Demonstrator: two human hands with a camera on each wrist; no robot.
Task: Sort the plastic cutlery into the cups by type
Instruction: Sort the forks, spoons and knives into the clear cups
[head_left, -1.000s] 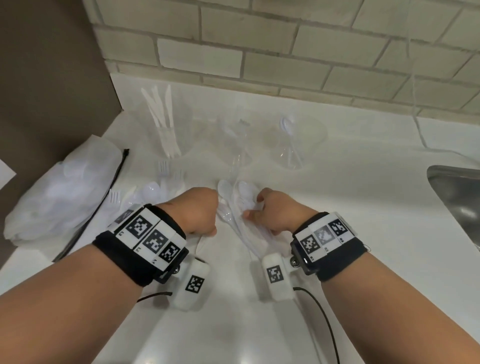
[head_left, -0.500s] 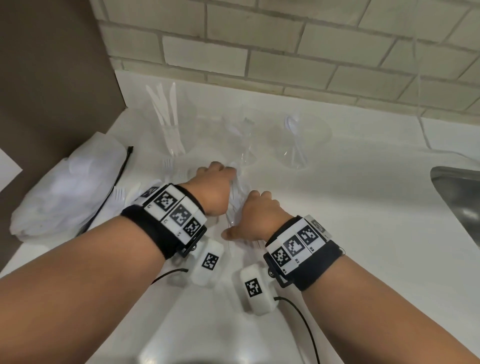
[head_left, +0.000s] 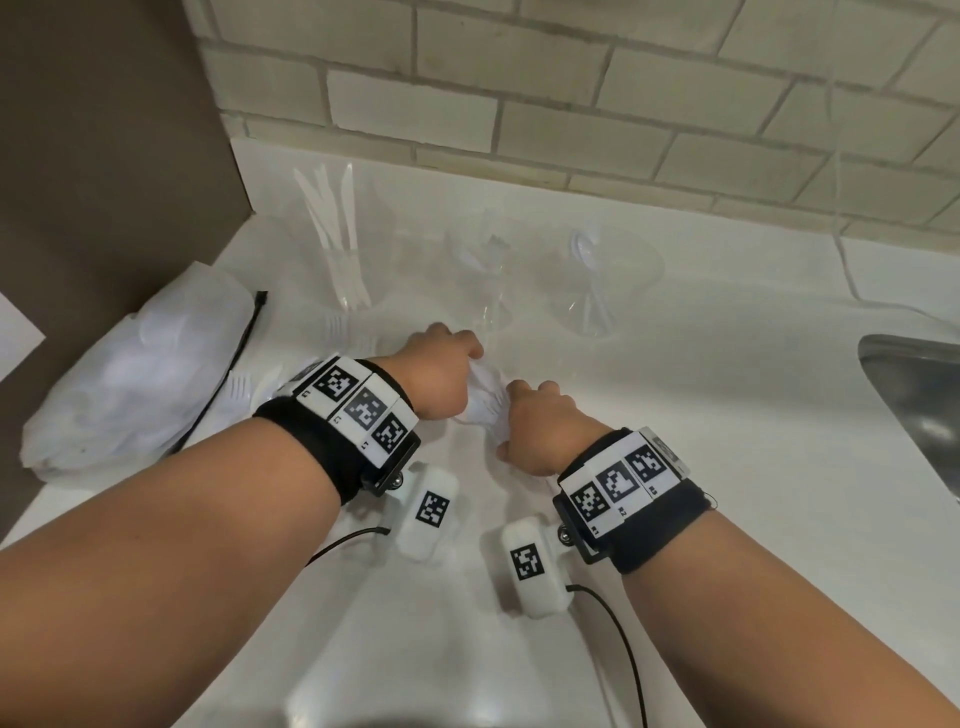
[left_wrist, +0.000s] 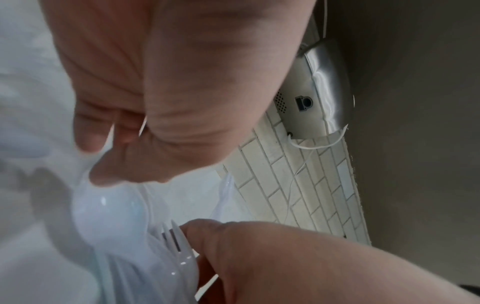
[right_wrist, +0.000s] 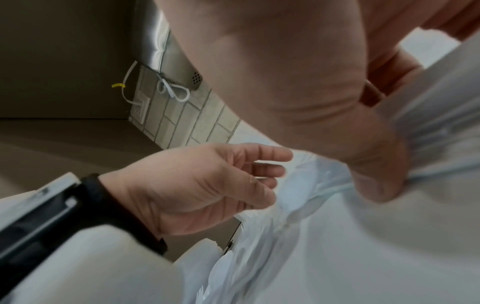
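Note:
Three clear cups stand at the back of the white counter. The left cup (head_left: 332, 260) holds knives, the middle cup (head_left: 483, 275) forks and the right cup (head_left: 597, 286) spoons. My right hand (head_left: 535, 415) grips a bundle of white cutlery (head_left: 485, 402) just above the counter, thumb pressed on the handles (right_wrist: 420, 144). A spoon bowl (left_wrist: 109, 211) and a fork head (left_wrist: 174, 236) stick out of the bundle. My left hand (head_left: 457, 361) is right beside it, fingers loosely curved (right_wrist: 270, 156), thumb tip at the spoon bowl.
A white plastic bag (head_left: 140, 374) of more cutlery lies at the left beside a brown wall. Loose forks (head_left: 335, 327) lie near the knife cup. A steel sink (head_left: 914, 395) opens at the right. Tiled wall behind the cups.
My left hand went forward toward the middle cup, then came back to the bundle. My right hand stayed low, holding the bundle.

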